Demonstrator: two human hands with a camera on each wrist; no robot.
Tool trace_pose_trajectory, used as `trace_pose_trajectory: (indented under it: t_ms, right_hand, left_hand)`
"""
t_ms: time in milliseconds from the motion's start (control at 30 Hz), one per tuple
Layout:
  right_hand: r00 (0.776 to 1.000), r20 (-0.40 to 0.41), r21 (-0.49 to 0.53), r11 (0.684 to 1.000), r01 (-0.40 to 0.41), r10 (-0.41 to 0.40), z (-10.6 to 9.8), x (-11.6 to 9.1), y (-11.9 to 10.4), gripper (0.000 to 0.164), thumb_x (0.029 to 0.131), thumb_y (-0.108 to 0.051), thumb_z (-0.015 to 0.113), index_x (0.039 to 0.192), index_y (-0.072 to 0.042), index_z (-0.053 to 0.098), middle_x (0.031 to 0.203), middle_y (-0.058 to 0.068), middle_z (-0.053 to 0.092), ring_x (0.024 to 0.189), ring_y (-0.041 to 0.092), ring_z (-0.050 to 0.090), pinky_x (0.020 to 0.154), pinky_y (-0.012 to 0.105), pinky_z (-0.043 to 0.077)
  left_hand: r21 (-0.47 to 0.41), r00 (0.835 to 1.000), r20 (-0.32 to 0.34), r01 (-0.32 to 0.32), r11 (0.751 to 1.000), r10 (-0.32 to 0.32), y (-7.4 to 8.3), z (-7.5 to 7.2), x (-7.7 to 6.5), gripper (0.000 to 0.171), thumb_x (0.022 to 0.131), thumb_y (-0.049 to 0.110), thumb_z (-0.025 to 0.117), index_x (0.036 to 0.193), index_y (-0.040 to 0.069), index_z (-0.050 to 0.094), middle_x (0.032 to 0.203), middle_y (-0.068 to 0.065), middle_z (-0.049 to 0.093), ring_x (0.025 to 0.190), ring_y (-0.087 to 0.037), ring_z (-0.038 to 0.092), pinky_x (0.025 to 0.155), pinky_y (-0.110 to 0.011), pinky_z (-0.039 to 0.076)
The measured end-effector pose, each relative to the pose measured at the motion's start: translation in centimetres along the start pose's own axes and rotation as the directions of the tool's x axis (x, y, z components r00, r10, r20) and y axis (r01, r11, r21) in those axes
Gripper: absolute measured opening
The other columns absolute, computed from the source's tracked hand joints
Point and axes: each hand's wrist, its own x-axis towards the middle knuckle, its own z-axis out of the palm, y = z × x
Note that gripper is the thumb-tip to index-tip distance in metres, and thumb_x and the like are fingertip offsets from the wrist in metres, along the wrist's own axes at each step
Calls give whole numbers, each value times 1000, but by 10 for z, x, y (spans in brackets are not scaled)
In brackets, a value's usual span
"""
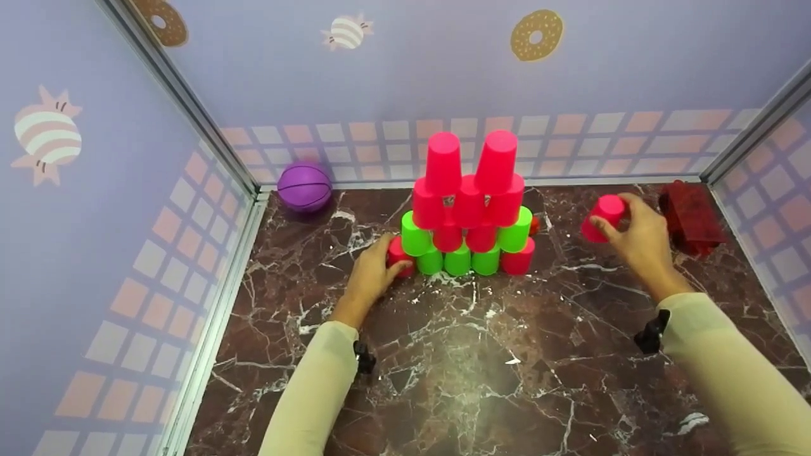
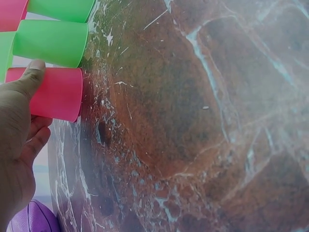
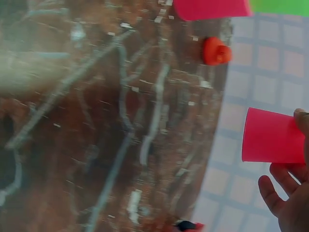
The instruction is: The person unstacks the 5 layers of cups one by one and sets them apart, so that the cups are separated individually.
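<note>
A pyramid of upside-down pink cups (image 1: 469,199) and green cups (image 1: 457,261) stands on the dark marbled surface, two pink ones on top. At the lower left corner my left hand (image 1: 370,272) holds the end pink cup (image 2: 58,94) of the bottom row, thumb on one side and fingers on the other. That cup stands beside a green one. Off to the right of the pyramid, my right hand (image 1: 643,237) grips a single pink cup (image 1: 602,218) between thumb and fingers, its narrow end up. In the right wrist view that cup (image 3: 273,137) appears raised off the surface.
A purple ball (image 1: 305,187) lies in the back left corner. At the right wall sits a red box-like object (image 1: 690,218). Behind the pyramid's right side is a small orange-red object (image 3: 216,51). Patterned walls (image 1: 405,76) enclose the back and sides.
</note>
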Motion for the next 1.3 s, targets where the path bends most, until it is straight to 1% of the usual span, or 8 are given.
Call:
trace_pose_trajectory:
  t_ms: [100,300,400,667,933,1067,1167,1300]
  right_hand:
    - [1000,-8,11,1000,13,-13,12,-9,9,64,99,-25,86,146,9,58,138,37,68,119,58,67,107,70,51]
    - [1000,3,14,1000,28,-28,35,-18,19,63,99,-23,86,144,10,58,125,38,71,98,52,69,91,65,55]
    - [999,22,6,1000,25,-25,43,-21,22,61,99,-22,86,142,11,60,123,37,71,97,51,70,91,65,56]
    - [995,102,-14,1000,-12,13,54,-25,28,71,102,-20,82,155,15,48,143,42,61,123,58,65,109,72,50]
    - [995,102,-3,1000,6,-5,58,-25,28,69,102,-18,81,153,15,50,143,42,61,127,59,64,111,73,50]
    - [994,104,-7,1000,16,-15,58,-25,29,68,102,-18,82,153,13,50,143,41,62,127,59,64,111,72,50]
    - [995,99,-20,1000,15,-13,55,-23,28,75,101,-20,83,158,11,45,145,42,58,131,62,60,113,74,48]
    - [994,107,-37,999,2,2,49,-20,24,87,101,-30,83,165,8,38,153,42,52,137,64,54,117,78,43]
  left_hand:
    - [2,1000,-19,-13,1000,13,0,2,-1,66,93,42,85,143,7,61,131,-20,77,116,-42,77,100,-57,62]
    - [3,999,-39,-17,1000,17,0,3,-2,64,93,39,86,142,7,61,131,-21,77,117,-44,77,100,-59,62]
    - [-3,999,-37,-12,1000,12,1,3,-1,65,93,40,85,143,7,61,132,-22,76,119,-45,76,102,-59,62]
    - [-7,1000,-25,-7,1000,7,3,3,-2,64,93,39,85,143,7,61,132,-21,77,118,-44,76,102,-58,62]
    - [-13,1000,-14,22,1000,-22,1,2,-4,62,94,38,85,143,8,61,131,-19,77,118,-42,76,102,-57,62]
    - [-19,999,-38,-10,1000,9,0,3,-5,61,93,35,87,139,6,60,126,-20,77,113,-43,77,98,-58,63]
    - [-27,998,-49,-33,999,31,2,2,-4,62,92,35,87,139,4,60,126,-22,77,113,-44,77,98,-59,62]
    - [-27,999,-41,-15,1000,14,2,2,-4,63,93,35,86,142,6,60,130,-22,76,117,-44,76,101,-58,62]
